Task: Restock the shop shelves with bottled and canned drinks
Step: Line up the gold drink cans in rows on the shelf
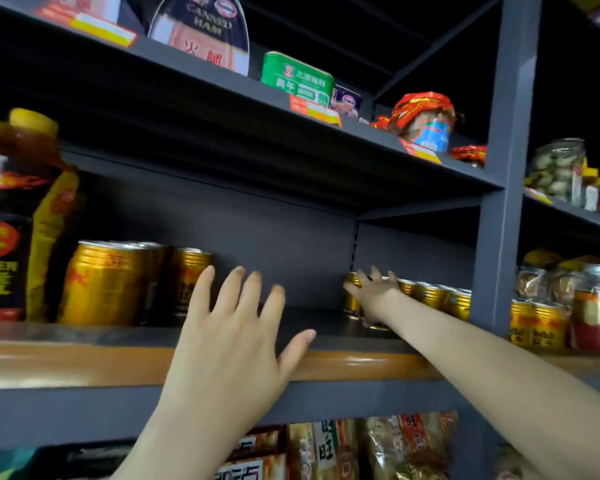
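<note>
— What flanks the grey upright post (510, 188)?
— Left of it, dark grey metal shelves (66, 414) with a plain back panel (274, 244); an orange strip (84, 365) fronts one shelf.
— Light?
— Dark high beside the post.

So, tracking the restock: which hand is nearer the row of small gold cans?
Right. The right hand touches the leftmost of the small gold cans; the left hand is spread open, well to their left.
</note>
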